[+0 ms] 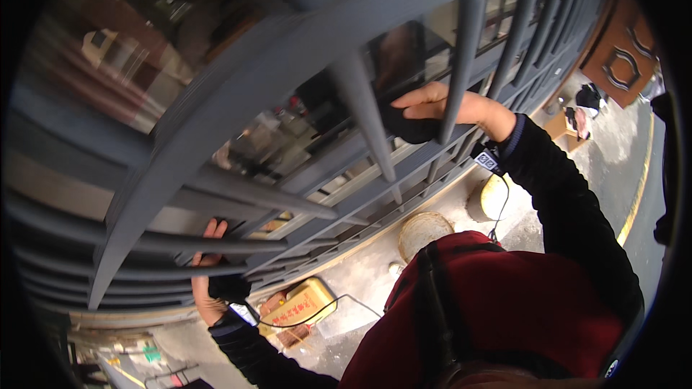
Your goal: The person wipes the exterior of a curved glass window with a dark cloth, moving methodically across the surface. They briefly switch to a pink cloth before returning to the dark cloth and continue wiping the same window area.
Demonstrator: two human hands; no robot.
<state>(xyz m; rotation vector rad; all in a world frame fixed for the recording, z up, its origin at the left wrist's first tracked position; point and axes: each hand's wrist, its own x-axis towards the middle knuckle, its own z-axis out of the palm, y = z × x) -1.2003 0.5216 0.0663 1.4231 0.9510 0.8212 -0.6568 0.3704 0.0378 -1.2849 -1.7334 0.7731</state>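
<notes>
Grey metal window bars [363, 113] run across the view in front of a glass window. My right hand [451, 108] reaches between two bars, with a black cloth [413, 125] under its fingers near the glass. At the lower left, my left hand [208, 275] is among the bars, partly hidden by them. Its fingers point up towards the window frame; whether they grip anything is not clear. A black band with a cable is on each wrist. A dark reflection shows in the window pane [397, 56] beyond my right hand.
A yellow box with red writing [305, 305] and a brush [293, 336] lie on the ground below. A round bucket [424, 232] and a pale yellow container [489, 200] stand near the wall. A cardboard box [562, 128] and a brown door [619, 51] are at the right.
</notes>
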